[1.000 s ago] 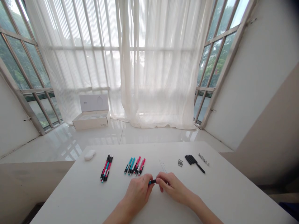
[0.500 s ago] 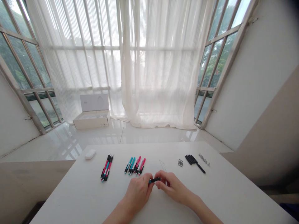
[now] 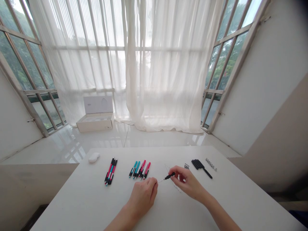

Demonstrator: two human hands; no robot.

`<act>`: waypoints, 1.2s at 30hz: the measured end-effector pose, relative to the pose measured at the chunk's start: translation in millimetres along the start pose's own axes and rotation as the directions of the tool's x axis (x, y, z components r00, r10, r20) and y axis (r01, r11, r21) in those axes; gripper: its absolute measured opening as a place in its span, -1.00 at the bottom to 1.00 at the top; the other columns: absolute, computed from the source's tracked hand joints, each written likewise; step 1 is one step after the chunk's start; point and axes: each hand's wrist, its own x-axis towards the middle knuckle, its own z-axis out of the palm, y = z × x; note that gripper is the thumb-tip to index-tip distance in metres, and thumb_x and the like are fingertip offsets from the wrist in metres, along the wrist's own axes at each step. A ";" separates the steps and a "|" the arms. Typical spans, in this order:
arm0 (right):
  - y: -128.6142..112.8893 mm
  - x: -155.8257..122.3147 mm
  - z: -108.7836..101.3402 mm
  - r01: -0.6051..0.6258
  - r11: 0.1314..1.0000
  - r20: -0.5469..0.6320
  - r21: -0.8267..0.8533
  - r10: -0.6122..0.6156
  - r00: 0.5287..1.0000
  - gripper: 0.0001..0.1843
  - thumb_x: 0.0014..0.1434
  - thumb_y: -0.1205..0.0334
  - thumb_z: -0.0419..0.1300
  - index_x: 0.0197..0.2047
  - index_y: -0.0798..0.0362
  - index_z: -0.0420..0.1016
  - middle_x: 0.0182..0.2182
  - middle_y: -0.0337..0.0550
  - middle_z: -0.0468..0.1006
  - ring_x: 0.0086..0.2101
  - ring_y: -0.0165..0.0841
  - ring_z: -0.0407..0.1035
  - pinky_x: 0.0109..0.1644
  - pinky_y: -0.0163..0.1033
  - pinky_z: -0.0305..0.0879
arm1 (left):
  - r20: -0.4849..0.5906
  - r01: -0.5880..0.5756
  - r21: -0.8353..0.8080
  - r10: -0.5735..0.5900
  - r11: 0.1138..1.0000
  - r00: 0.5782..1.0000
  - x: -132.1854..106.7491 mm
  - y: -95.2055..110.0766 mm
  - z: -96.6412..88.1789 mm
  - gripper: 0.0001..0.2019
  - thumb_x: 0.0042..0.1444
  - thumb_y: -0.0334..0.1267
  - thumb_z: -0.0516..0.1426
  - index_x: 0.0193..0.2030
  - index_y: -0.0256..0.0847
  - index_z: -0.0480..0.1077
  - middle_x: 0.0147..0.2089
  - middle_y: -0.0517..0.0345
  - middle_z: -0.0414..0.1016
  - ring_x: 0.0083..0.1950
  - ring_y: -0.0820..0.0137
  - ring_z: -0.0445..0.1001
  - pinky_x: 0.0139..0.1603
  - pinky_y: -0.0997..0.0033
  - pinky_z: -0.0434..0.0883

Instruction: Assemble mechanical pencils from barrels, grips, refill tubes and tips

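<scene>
In right hand [image 3: 186, 183], black pen tip [image 3: 169, 176] (left hand [image 3: 143, 195] near).

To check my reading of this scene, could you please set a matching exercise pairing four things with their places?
Things:
1. open white box
2. black pen tip
3. white oval case
4. loose black pen parts

Places:
A. pinched in the fingers of the right hand
B. on the floor by the curtain
C. lying on the table, to the right of the right hand
D. near the table's far left corner

Pairs: 1-B, 2-A, 3-D, 4-C
</scene>
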 end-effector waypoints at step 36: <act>115.2 -27.7 -102.2 -0.554 0.679 -0.287 -0.483 0.474 0.832 -0.88 -0.04 0.15 0.18 -0.51 -0.02 0.46 -0.47 -0.09 0.58 -0.43 -0.21 0.44 -0.41 -0.24 0.14 | 0.109 -0.055 -0.010 0.056 0.998 0.992 -2.3 0.6 -4.0 -0.66 0.22 -0.48 -0.10 0.09 -0.14 0.21 -0.26 0.15 0.48 -0.41 0.37 0.46 -0.45 0.45 0.28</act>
